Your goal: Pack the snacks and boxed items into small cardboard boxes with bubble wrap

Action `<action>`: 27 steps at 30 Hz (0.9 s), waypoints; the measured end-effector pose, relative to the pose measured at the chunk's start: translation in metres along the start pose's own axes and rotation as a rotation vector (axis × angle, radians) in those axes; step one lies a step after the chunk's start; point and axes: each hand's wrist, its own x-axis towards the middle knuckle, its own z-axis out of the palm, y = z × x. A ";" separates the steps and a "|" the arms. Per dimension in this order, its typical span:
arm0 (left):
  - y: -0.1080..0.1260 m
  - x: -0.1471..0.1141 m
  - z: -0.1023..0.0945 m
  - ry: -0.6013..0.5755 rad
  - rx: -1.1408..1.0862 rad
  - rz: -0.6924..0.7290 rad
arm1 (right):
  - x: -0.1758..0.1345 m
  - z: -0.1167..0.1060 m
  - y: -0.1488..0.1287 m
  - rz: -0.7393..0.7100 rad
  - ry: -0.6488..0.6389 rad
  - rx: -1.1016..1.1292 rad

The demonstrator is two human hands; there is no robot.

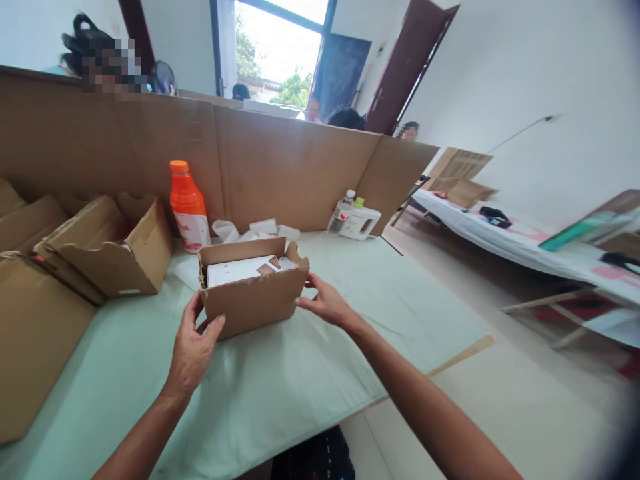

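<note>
An open-topped cardboard box (255, 307) sits on the pale green cloth, with a white box (235, 270) bearing brown shapes inside it. My left hand (193, 343) grips the cardboard box's left end, its thumb on the front face and its fingers round the side. At the opposite end, my right hand (327, 301) holds the right side between thumb and fingers; some fingertips are hidden behind the corner. Crumpled clear and white plastic pieces (263, 228) lie just behind the box. An orange bottle (189, 207) stands behind its left end.
Several open cardboard boxes (135, 260) line the left side of the table (400, 300). A clear bottle (341, 213) and a white jug (361, 222) stand at the back right. A cardboard partition (290, 173) rises behind, with people beyond it. Another table (465, 220) is at right.
</note>
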 end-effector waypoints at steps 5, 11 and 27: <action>0.005 0.002 0.024 0.049 -0.082 0.021 | 0.003 0.022 0.005 0.038 0.067 0.046; 0.018 -0.018 0.065 -0.165 -0.195 -0.039 | -0.067 -0.011 0.023 0.133 0.315 -0.016; 0.032 0.019 0.170 -0.333 -0.174 0.114 | -0.068 -0.081 0.070 0.080 0.545 -0.012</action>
